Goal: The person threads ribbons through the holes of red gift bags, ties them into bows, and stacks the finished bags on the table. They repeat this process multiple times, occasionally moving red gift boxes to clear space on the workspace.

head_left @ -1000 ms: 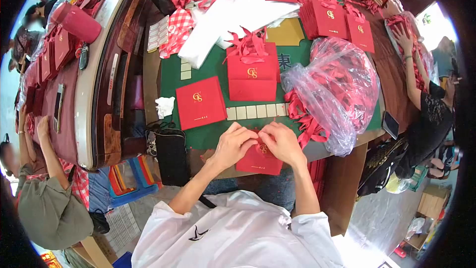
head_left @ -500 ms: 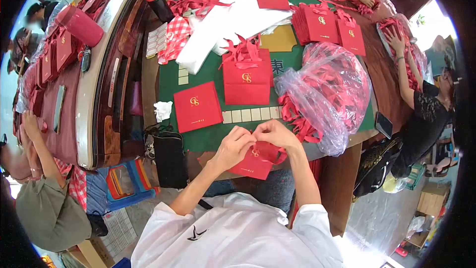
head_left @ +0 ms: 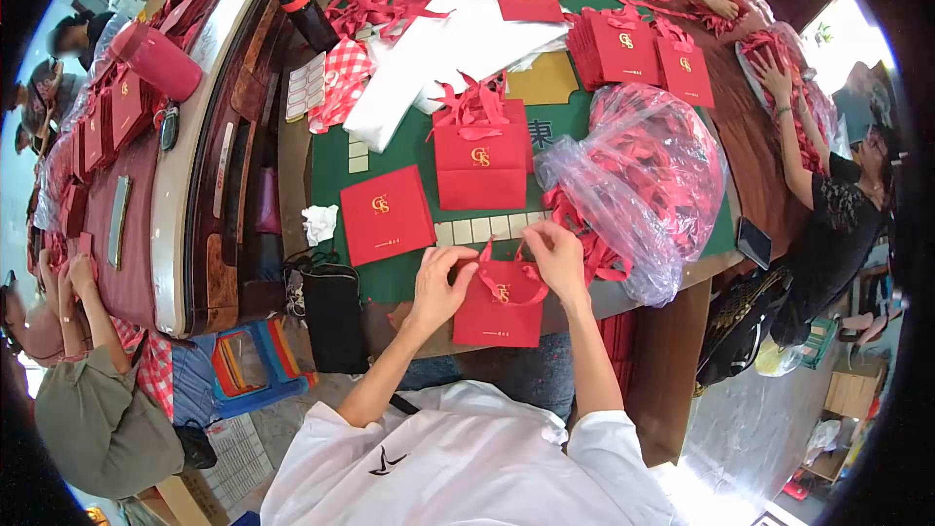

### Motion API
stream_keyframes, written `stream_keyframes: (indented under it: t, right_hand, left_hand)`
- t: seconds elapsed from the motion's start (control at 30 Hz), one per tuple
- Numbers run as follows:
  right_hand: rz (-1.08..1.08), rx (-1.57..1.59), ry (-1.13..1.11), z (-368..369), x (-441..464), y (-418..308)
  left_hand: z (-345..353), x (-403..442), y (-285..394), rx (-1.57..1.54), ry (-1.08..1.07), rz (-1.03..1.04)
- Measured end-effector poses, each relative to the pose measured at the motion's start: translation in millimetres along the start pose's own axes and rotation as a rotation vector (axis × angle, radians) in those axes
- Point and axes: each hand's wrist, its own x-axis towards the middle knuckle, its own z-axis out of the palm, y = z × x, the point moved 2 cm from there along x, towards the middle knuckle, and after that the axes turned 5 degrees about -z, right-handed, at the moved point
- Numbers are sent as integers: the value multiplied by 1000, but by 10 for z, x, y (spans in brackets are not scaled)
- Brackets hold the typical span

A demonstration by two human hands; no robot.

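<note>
A red paper gift bag (head_left: 499, 323) with gold lettering is in front of me at the table's near edge, its red ribbon handle (head_left: 526, 289) looping over the front. My left hand (head_left: 443, 284) is at the bag's upper left, fingertips closed at a ribbon strand. On the upper right, my right hand (head_left: 557, 258) pinches the ribbon; the fingertips partly hide it. Behind my left hand a flat red bag (head_left: 388, 216) lies on the green mat. Farther back stand red bags with ribbon handles (head_left: 480, 158). Close to my right hand sits a clear plastic sack of red ribbons (head_left: 653, 195).
Pale tiles (head_left: 487, 229) line the mat just beyond my hands. White sheets (head_left: 448, 44) and more red bags (head_left: 623, 49) are farther back. A phone (head_left: 753, 242) lies at the right edge, a black pouch (head_left: 326, 312) at the left. Other people work on both sides.
My hands have moved apart from their pinch together over the ribbon. The bag now faces me more squarely, and its ribbon loop shows between my hands.
</note>
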Motion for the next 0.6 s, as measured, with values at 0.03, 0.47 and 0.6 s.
stream_keyframes:
  t: [0.03, 0.47, 0.6]
  right_hand:
    - [17, -68, 32, -51, -26, -13]
    - [-35, -285, 50, 169, -19, 105]
    - [40, -9, -7, 91, -46, 86]
  left_hand:
    - [-8, 37, 0, 24, 43, 1]
    - [372, 415, -15, 397, -51, -110]
    - [383, 417, -76, 230, -66, -153]
